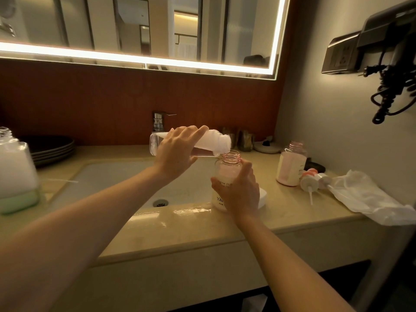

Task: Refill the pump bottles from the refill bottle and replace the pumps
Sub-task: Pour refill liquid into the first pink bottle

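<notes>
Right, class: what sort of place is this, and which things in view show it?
Probably a hotel bathroom: a sink set in a counter, a lit mirror above it, and a hair dryer mounted on the right wall.

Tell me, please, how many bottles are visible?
4: refill bottle tilted in the left hand, pump bottle in the right hand, second pump bottle right of them, large bottle far left.

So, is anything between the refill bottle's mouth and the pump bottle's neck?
Nothing visible. The refill bottle, tilted in the left hand, has its mouth right over the open neck of the pump bottle the right hand holds.
</notes>
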